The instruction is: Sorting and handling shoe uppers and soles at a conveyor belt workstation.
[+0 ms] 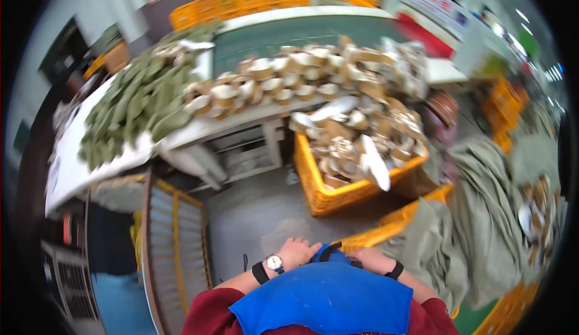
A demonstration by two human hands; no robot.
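Note:
My left hand [295, 252] is low in front of my body, at the edge of the blue apron [325, 299]. Its fingers look curled, and the thumb points toward a bunched blue part with a black strap [330, 252]. Across from it, my right hand [373, 260] is bent inward at the strap's other side, its fingertips partly hidden. What either hand grips cannot be made out. The left wrist carries a watch [274, 263] and a black band. Ahead of my hands stands an orange crate [313, 184] heaped with tan and white shoe-like pieces [338, 142].
A long worktable [265, 27] bears rows of tan-white pieces [277, 72] and a pile of olive-green pieces [139, 103]. A slatted rack [178, 238] stands at left. Grey-green cloth [485, 208] drapes over orange crates at right. Grey floor [241, 214] lies between.

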